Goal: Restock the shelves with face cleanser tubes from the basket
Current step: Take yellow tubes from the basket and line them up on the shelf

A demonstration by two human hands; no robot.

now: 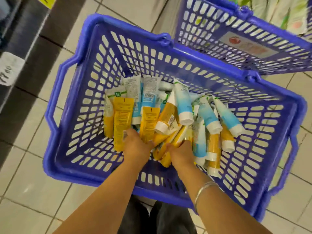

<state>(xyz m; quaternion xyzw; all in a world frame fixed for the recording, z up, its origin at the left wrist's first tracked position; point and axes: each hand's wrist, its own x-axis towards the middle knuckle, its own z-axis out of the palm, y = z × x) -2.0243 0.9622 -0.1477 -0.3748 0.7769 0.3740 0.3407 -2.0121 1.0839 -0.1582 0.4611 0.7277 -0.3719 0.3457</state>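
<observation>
While reaching down, both hands [158, 149] grasp basket [70, 166] tubes [148, 122].

fingertips of both hands: buried among tubes [170, 119] | second basket [253, 48]: cropped at edge

The pale tiled floor [33, 196] carries a blue slotted basket [81, 168] right under the reaching hands, and a second blue basket [253, 53] just beyond it.

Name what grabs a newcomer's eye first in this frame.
The big blue basket on the tiled floor fills the centre, with a heap of yellow, blue and white tubes inside. The left hand and right hand both reach into the pile's near edge. A second blue basket stands behind, upper right.
</observation>
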